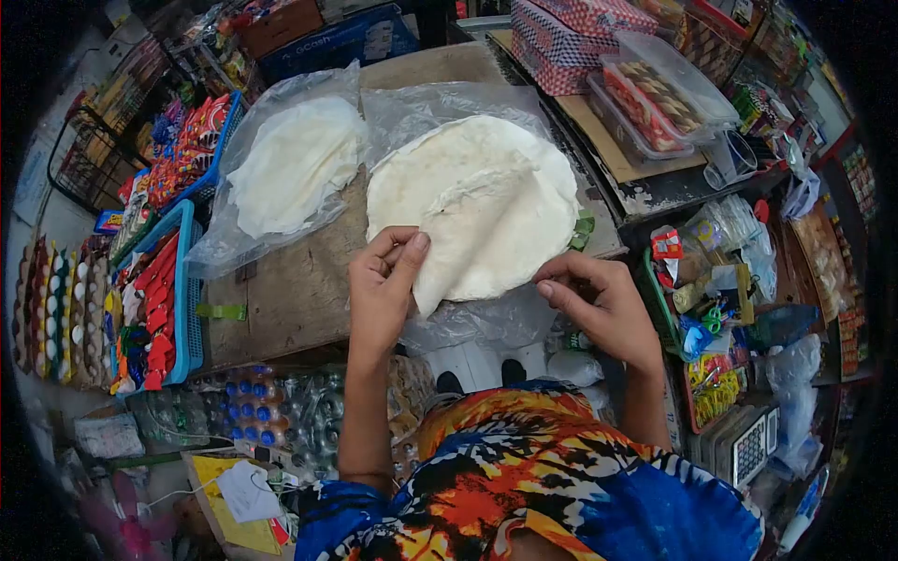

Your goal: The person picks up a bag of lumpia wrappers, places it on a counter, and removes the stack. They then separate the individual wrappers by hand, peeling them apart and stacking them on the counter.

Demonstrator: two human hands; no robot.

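Observation:
A stack of thin, round white sheets [524, 224] lies on clear plastic on the wooden table. My left hand [388, 271] pinches the edge of the top sheet, which is partly lifted and folded over toward the middle. At the right edge of the stack is my right hand [594, 299], its thumb and index finger close together at the rim; whether it grips a sheet cannot be made out. To the left, more white sheets [295, 168] rest inside a clear plastic bag [210, 252].
Blue baskets [192, 318] of packets and egg trays [65, 309] stand on the left. Plastic food containers [659, 103] and checkered boxes [571, 47] are at the back right. Baskets of goods and a calculator [748, 449] sit on the right.

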